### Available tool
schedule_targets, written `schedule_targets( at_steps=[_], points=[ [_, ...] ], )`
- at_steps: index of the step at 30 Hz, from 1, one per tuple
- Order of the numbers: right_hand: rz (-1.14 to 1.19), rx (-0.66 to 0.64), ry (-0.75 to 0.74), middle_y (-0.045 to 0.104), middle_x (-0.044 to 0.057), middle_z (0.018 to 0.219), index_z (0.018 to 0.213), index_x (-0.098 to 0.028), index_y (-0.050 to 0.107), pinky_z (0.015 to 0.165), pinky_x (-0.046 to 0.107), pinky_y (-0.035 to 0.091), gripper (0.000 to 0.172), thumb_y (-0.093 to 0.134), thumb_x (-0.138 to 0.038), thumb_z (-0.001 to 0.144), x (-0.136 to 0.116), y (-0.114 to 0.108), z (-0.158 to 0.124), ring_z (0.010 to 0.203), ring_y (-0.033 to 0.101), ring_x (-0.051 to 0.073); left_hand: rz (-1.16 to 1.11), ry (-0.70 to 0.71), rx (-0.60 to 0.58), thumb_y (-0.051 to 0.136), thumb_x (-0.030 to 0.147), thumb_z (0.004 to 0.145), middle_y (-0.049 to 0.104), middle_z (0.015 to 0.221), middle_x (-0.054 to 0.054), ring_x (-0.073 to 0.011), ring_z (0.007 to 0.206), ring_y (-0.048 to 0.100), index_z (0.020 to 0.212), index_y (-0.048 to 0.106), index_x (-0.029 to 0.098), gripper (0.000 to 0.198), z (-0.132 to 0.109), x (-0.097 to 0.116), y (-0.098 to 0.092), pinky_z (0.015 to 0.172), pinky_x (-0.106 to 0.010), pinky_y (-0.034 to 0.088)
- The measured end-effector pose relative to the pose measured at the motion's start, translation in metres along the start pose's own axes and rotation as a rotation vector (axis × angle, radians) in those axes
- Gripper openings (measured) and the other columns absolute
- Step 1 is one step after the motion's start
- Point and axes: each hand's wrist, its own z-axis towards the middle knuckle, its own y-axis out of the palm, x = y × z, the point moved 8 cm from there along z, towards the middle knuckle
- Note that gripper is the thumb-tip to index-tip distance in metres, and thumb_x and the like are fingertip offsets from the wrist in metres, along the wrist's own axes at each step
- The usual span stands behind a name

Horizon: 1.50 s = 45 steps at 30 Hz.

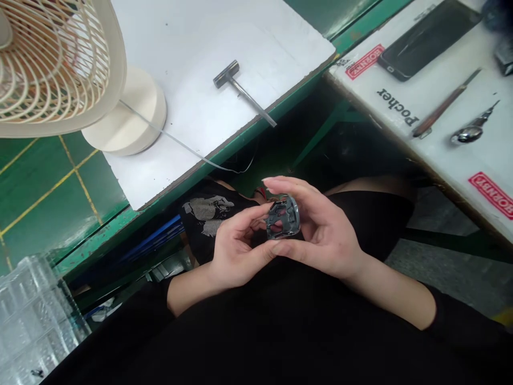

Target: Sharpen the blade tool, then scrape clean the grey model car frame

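Above my lap, both hands hold one small dark grey part (284, 218), a hollow frame with cut-outs and a curved, shiny outer edge. It looks like a model car piece, though its exact kind is unclear. My left hand (240, 246) grips its left side between thumb and fingers. From the right, my right hand (326, 230) steadies it with the thumb underneath and fingers around the far side; its index finger sticks out past the part. The two thumbs nearly meet at the lower edge.
A small hammer (244, 91) lies on the white board (192, 48), beside a cream fan (136, 117) with a thin cable. On the right table are a phone (428, 37), a wooden-handled tool (444, 104) and a metal hand drill (473, 131). Clear plastic trays (36, 315) stand lower left.
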Motion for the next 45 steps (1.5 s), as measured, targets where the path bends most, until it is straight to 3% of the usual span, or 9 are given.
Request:
schedule_targets(
  at_steps=[4,8,12,17,21,26,33,39,45],
  points=[
    [-0.050,0.070,0.041,0.076,0.010,0.166,0.157,-0.039,0.085,0.116,0.050,0.076,0.058,0.102,-0.052,0.102,0.002,-0.014,-0.003,0.149,0.078,0.037,0.144,-0.006,0.084,0.108,0.029,0.097,0.092,0.138,-0.011,-0.0285,0.117,0.092,0.152,0.086,0.028,0.060,0.002,-0.003,-0.009,0.109,-0.043,0.076],
    [-0.240,0.156,0.024,0.083,0.009,0.138,0.153,-0.038,0.089,0.098,0.045,0.078,0.043,0.093,-0.047,0.111,-0.007,-0.022,-0.006,0.113,0.083,0.028,0.328,0.012,0.178,0.116,0.034,0.086,0.088,0.138,-0.013,-0.0307,0.116,0.087,0.147,0.088,0.027,0.067,0.003,0.001,-0.019,0.103,-0.043,0.074],
    [-0.323,0.213,0.019,0.089,0.006,0.124,0.149,-0.038,0.091,0.088,0.040,0.075,0.033,0.085,-0.034,0.117,-0.013,-0.024,-0.005,0.107,0.084,0.026,0.251,-0.033,0.220,0.119,0.028,0.081,0.086,0.136,-0.010,-0.0265,0.115,0.085,0.146,0.088,0.029,0.072,0.006,0.001,-0.026,0.097,-0.035,0.072],
    [-0.186,0.253,0.050,0.090,0.002,0.126,0.138,-0.042,0.095,0.095,0.037,0.076,0.032,0.087,-0.022,0.115,-0.004,-0.032,0.001,0.111,0.087,0.022,-0.270,-0.353,0.042,0.111,0.039,0.093,0.088,0.138,-0.013,-0.0251,0.108,0.087,0.147,0.085,0.025,0.062,0.013,-0.024,-0.012,0.088,-0.035,0.076],
    [-0.027,0.193,0.073,0.087,0.002,0.123,0.138,-0.044,0.095,0.075,0.031,0.075,0.030,0.085,-0.025,0.117,0.013,-0.035,0.005,0.098,0.085,0.019,-0.589,-0.543,-0.132,0.095,0.046,0.109,0.090,0.139,-0.019,-0.0280,0.108,0.091,0.147,0.088,0.021,0.046,0.013,-0.031,0.005,0.090,-0.037,0.078],
    [0.056,0.165,0.074,0.086,0.002,0.118,0.137,-0.045,0.096,0.089,0.033,0.077,0.028,0.084,-0.028,0.119,0.020,-0.036,0.008,0.107,0.084,0.020,-0.594,-0.562,-0.191,0.099,0.024,0.104,0.092,0.141,-0.016,-0.0261,0.113,0.094,0.152,0.089,0.027,0.049,0.017,-0.028,0.010,0.095,-0.032,0.077],
    [0.108,0.147,0.165,0.087,0.002,0.120,0.139,-0.046,0.096,0.095,0.034,0.075,0.026,0.086,-0.033,0.119,0.029,-0.034,0.009,0.110,0.084,0.021,-0.547,-0.549,-0.164,0.109,0.018,0.091,0.093,0.134,-0.012,-0.0266,0.108,0.096,0.146,0.092,0.028,0.058,0.021,-0.030,0.011,0.093,-0.032,0.079],
    [0.228,0.135,0.234,0.087,0.003,0.132,0.148,-0.045,0.092,0.097,0.033,0.075,0.029,0.084,-0.047,0.120,0.037,-0.032,0.006,0.115,0.083,0.021,-0.501,-0.554,-0.089,0.108,0.023,0.095,0.093,0.135,-0.013,-0.0265,0.106,0.096,0.144,0.092,0.027,0.051,0.022,-0.032,0.006,0.089,-0.031,0.079],
    [0.258,0.131,0.250,0.086,0.001,0.121,0.141,-0.044,0.092,0.075,0.028,0.076,0.036,0.101,-0.037,0.107,0.035,-0.026,0.009,0.094,0.082,0.018,-0.637,-0.616,-0.160,0.101,0.030,0.105,0.095,0.133,-0.013,-0.0282,0.106,0.097,0.145,0.091,0.025,0.042,0.020,-0.033,0.009,0.082,-0.029,0.080]
  ],
)
